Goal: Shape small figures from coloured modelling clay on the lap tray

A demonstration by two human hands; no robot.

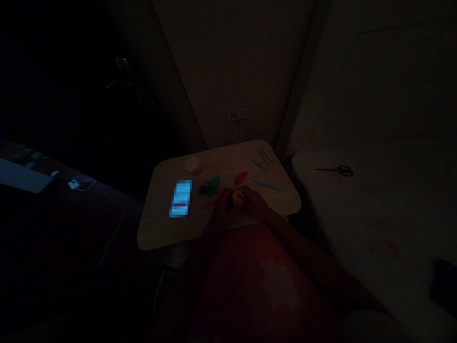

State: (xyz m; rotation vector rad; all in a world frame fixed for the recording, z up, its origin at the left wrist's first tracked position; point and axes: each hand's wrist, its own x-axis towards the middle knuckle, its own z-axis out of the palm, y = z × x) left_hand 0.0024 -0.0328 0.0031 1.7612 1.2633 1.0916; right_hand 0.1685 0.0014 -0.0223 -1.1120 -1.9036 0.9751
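Note:
In dim light, my left hand (223, 204) and my right hand (256, 204) meet above the near edge of a small table (157, 233). Between their fingers is a yellow-orange lump (237, 197) that looks like modelling clay; both hands are closed on it. Just left of my left hand lies a thin reddish strip (210, 202). Beyond that are a green clay-like piece (213, 185) and a dark purple one (203, 189). A red elongated piece (241, 177) rests past my fingers. Shadow hides much of the finger detail.
A lit phone (181, 198) lies on the table's left, with a lidded tub (193, 166) behind it. Blue flat stick (267, 185) and several thin sticks (262, 158) lie at the right. Scissors (339, 170) rest on a pale surface (342, 209). A wall socket (236, 113) holds a plugged cable.

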